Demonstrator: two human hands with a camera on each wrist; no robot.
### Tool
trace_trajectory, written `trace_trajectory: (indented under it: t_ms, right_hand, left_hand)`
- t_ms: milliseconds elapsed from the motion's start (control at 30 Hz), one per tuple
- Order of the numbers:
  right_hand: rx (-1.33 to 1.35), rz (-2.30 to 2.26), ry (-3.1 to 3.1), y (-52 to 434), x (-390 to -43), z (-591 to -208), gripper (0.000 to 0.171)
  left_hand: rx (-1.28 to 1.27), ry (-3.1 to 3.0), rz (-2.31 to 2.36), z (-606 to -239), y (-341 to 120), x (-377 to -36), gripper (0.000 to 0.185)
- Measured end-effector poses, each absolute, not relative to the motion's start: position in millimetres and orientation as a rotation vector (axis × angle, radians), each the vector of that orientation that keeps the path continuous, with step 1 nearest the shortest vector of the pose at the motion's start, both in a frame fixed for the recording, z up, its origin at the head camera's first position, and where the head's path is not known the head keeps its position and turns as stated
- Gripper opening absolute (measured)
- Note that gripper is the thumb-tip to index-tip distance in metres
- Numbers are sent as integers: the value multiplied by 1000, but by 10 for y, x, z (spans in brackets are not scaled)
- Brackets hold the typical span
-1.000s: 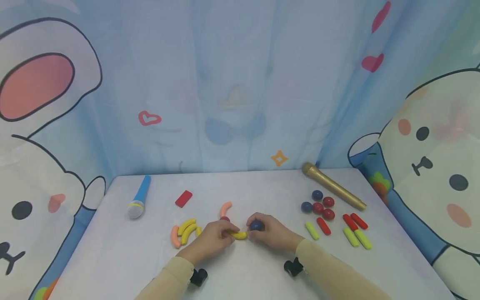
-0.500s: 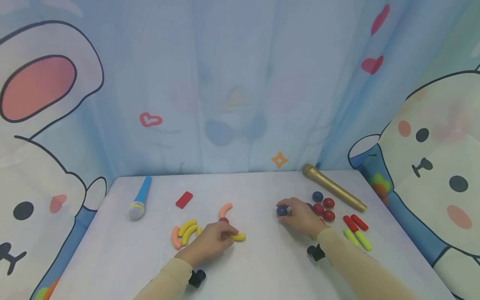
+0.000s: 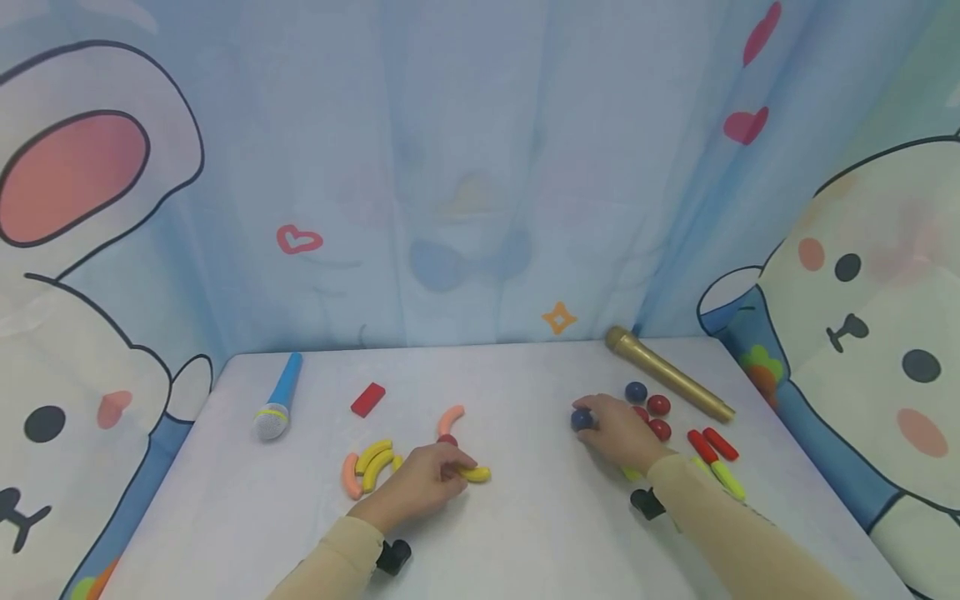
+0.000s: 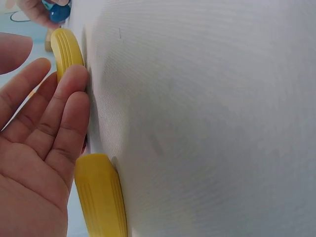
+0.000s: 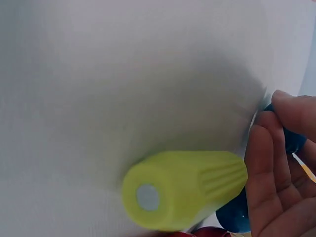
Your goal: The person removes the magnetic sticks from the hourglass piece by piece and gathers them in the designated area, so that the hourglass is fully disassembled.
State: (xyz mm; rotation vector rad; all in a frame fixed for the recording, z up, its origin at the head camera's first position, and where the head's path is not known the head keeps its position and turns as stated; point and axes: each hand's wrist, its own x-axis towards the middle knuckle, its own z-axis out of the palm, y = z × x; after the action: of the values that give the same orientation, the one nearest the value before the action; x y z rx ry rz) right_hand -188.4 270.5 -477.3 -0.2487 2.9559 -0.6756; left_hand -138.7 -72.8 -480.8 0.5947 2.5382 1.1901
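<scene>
My left hand (image 3: 422, 483) rests low over the table, its relaxed fingers beside a small yellow toy banana (image 3: 477, 474). In the left wrist view the fingertips overlap that banana, and the thumb stands apart. A second yellow banana (image 4: 101, 197) lies below the palm there. Just beyond the hand are a partly hidden red ball (image 3: 447, 439) and a curved pink piece (image 3: 451, 419). Further right, my right hand (image 3: 618, 429) pinches a dark blue ball (image 3: 581, 419) between thumb and fingers. In the right wrist view a lime-green stick (image 5: 182, 190) lies close by the fingers.
Another blue ball (image 3: 636, 392) and several red balls (image 3: 659, 406) sit beyond the right hand, near a gold microphone (image 3: 667, 372). Red sticks (image 3: 720, 443) lie to the right. On the left are yellow bananas (image 3: 377, 469), a red block (image 3: 368, 400) and a blue microphone (image 3: 279, 397).
My right hand has carried the blue ball from beside the left hand rightward to the cluster of balls, slowing lately. The left hand has stayed nearly still beside the banana.
</scene>
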Motion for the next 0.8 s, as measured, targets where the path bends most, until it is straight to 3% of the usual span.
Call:
trace_trajectory:
  t_ms: [800]
  right_hand:
    - [-141, -609, 2964, 2774, -1936, -4771, 52]
  left_hand:
    - [589, 2545, 1190, -4827, -746, -1388, 24]
